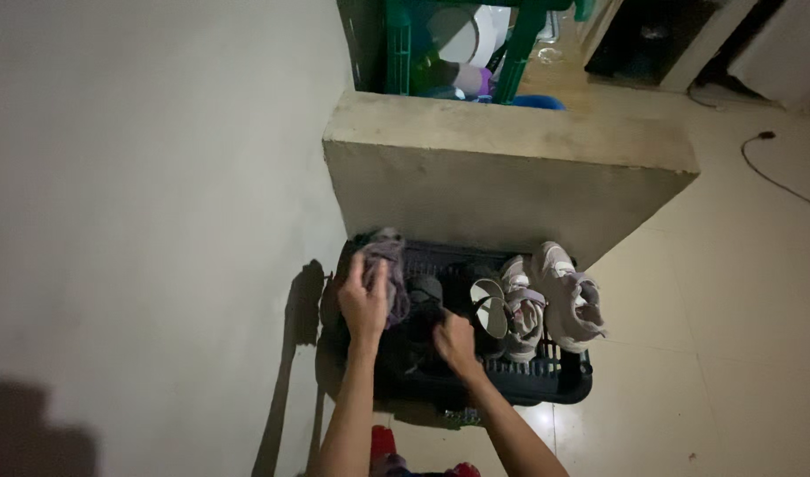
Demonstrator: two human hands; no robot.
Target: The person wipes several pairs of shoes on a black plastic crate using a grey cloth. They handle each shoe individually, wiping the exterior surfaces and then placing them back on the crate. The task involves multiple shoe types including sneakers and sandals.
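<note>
My left hand (366, 300) has its fingers (359, 269) clenched around a purple cloth (389, 265), pressing it against the far left corner of a dark plastic basket (546, 380) that sits on the pale tiled floor (741, 353). My right hand (455, 342) is lower and nearer to me, down inside the basket on a dark shoe (423, 296) — in this dim light I cannot tell whether those fingers are gripping it or only resting on it. Just to the right of that hand stands a white sandal with dark straps (493, 309), and beside it, touching, a pair of pale sneakers (564, 300) fills the right end of the basket, toes pointing away from me. Behind the basket rises a low concrete ledge (511, 159), its front face just beyond the basket's far rim. A plain wall (158, 194) runs along the left. Past the ledge stands a green plastic crate (401, 49), and a dark cable (772, 168) trails across the floor at the far right.
</note>
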